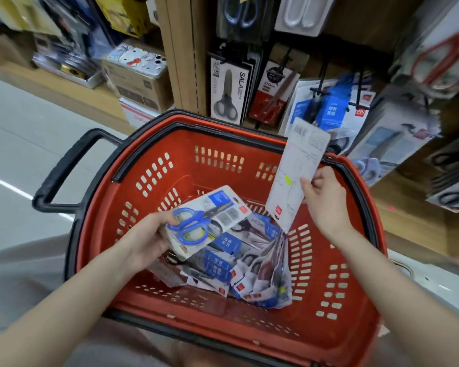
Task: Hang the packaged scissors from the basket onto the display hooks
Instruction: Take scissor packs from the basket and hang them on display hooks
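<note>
left hand [146, 242] had its grip clamped on a pack of blue-handled scissors [204, 221], thumb across the handle end. The pack was tilted and held just above the pile of packs [249, 268] in the red basket [223, 327]

right hand [326, 200] pinched a white pack [297, 176] by its right edge, thumb on the face turned to camera. Printed back side was out, long axis near upright, top end up past the basket's far rim and just below the blue packs [326, 107] hanging on the display hooks [319, 88]. The white pack's bottom corner was close over the pile; touching or not, couldn't tell

pile sat on the basket bottom, centre to right, mostly blue-and-white cards with red corner tags, lying at mixed angles

basket's black handle [61, 170] stuck out to the left over the grey floor [16, 144]

on the wooden panel [186, 62] behind the basket: a black scissors pack [228, 94] on the left, a red-and-black pack [272, 94] next to it, then the blue packs. More hung packs at far right, blurred
</note>
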A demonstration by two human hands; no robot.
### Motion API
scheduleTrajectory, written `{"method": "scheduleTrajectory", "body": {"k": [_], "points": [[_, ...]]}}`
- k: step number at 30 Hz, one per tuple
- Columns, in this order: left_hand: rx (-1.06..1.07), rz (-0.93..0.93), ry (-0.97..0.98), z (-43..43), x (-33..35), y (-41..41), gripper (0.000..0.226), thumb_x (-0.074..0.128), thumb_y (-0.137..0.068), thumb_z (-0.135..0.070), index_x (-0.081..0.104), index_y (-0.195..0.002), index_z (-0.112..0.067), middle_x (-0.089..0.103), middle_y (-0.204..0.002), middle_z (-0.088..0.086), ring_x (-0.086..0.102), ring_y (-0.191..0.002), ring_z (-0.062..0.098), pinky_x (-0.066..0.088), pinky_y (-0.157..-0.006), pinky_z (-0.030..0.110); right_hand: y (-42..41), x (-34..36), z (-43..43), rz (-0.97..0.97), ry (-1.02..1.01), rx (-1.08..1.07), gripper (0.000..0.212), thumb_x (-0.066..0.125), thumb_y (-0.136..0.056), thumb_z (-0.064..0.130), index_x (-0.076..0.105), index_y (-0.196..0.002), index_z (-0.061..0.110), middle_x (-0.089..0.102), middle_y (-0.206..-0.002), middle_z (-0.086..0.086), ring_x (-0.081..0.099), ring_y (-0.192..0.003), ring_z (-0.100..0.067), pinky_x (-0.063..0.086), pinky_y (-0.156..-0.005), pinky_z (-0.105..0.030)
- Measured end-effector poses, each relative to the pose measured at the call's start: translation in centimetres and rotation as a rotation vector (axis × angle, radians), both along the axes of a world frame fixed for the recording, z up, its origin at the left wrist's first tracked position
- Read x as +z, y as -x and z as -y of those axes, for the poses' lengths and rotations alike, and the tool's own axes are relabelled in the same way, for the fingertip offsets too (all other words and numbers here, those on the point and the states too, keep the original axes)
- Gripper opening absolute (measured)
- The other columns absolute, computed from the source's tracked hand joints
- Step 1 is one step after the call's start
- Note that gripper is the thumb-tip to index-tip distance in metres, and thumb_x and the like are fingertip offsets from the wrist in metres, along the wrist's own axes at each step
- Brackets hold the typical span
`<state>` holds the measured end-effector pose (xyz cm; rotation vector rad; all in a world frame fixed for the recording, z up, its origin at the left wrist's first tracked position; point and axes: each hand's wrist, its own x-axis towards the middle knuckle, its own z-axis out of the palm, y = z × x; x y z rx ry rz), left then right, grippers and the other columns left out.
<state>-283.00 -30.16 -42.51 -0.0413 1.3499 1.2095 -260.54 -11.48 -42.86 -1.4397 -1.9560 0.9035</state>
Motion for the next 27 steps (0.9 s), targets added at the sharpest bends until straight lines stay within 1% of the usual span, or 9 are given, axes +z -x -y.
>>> {"method": "scheduleTrajectory", "body": {"k": [3,8,12,13,16,19,22,24,27], "points": [[-0.023,0.073,-0.036,0.1,0.4,-0.6,0.03,0.037,-0.083,0.011,0.06,-0.102,0.007,0.073,-0.087,0.017,0.072,-0.07,0.022,0.057,-0.055,0.026,0.4,0.9,2.0,0.046,-0.048,0.161,0.012,0.054,-0.095,0.017,0.044,-0.092,0.012,0.067,-0.092,-0.007,0.066,-0.081,-0.025,0.053,-0.073,-0.049],[0.04,0.154,-0.092,-0.5,0.4,-1.9,0.043,0.045,-0.066,0.008,0.055,-0.109,0.008,0.07,-0.099,0.023,0.071,-0.082,0.029,0.059,-0.072,0.034,0.4,0.1,5.7,0.235,-0.048,0.49,0.012,0.047,-0.098,0.014,0.039,-0.091,0.019,0.064,-0.103,0.002,0.063,-0.086,-0.014,0.051,-0.07,-0.032],[0.05,0.111,-0.085,-0.7,0.4,-1.6,0.036,0.038,-0.082,0.007,0.052,-0.115,0.006,0.068,-0.106,0.025,0.068,-0.093,0.034,0.057,-0.081,0.044,-1.7,-0.9,7.3,0.222,-0.039,0.597,0.046,0.042,-0.089,-0.006,0.041,-0.085,0.04,0.065,-0.107,-0.013,0.063,-0.099,-0.02,0.052,-0.089,-0.038],[-0.003,0.076,-0.061,-0.7,0.4,-1.7,0.036,0.036,-0.084,0.007,0.053,-0.116,0.005,0.069,-0.105,0.023,0.068,-0.093,0.034,0.056,-0.084,0.043,-2.0,-0.9,7.4,0.183,-0.104,0.614,0.053,0.044,-0.084,-0.011,0.044,-0.086,0.042,0.065,-0.108,-0.014,0.063,-0.099,-0.023,0.052,-0.089,-0.04],[-0.139,0.003,-0.01,-0.6,0.5,-2.3,0.026,0.036,-0.09,0.006,0.057,-0.104,-0.001,0.071,-0.096,0.02,0.068,-0.085,0.031,0.057,-0.076,0.039,-2.1,-1.2,7.1,0.119,-0.444,0.693,0.057,0.052,-0.068,-0.027,0.048,-0.095,0.024,0.067,-0.109,-0.006,0.063,-0.105,-0.019,0.044,-0.103,-0.042],[-0.163,0.005,-0.009,-0.8,0.8,-3.0,0.017,0.04,-0.096,-0.001,0.057,-0.099,-0.003,0.072,-0.092,0.02,0.071,-0.076,0.028,0.06,-0.067,0.038,-1.9,-1.1,6.3,0.077,-0.579,0.715,0.047,0.056,-0.071,-0.026,0.051,-0.092,0.016,0.069,-0.107,-0.008,0.061,-0.109,-0.016,0.039,-0.108,-0.042],[-0.186,-0.02,-0.04,-1.2,0.6,-3.3,0.019,0.042,-0.099,-0.01,0.058,-0.108,-0.007,0.073,-0.094,0.016,0.072,-0.077,0.025,0.059,-0.071,0.038,-2.5,-0.9,5.9,0.066,-0.712,0.718,0.018,0.052,-0.089,-0.008,0.06,-0.084,0.007,0.07,-0.107,-0.008,0.061,-0.112,-0.019,0.045,-0.103,-0.045],[-0.217,-0.059,-0.041,-1.4,0.5,-3.5,0.018,0.042,-0.099,-0.009,0.058,-0.108,-0.009,0.074,-0.091,0.013,0.072,-0.076,0.024,0.059,-0.071,0.038,-2.6,-0.3,5.8,0.024,-0.745,0.642,0.022,0.045,-0.096,0.002,0.064,-0.086,0.005,0.071,-0.105,-0.008,0.062,-0.11,-0.019,0.047,-0.1,-0.045],[-0.217,-0.025,-0.033,-1.7,0.6,-4.4,0.018,0.042,-0.099,-0.008,0.057,-0.108,-0.007,0.074,-0.089,0.014,0.072,-0.074,0.024,0.058,-0.07,0.047,-2.3,0.4,5.2,-0.039,-0.736,0.506,0.033,0.051,-0.082,-0.015,0.059,-0.096,0.013,0.071,-0.104,-0.008,0.06,-0.111,-0.014,0.046,-0.1,-0.042]]}}
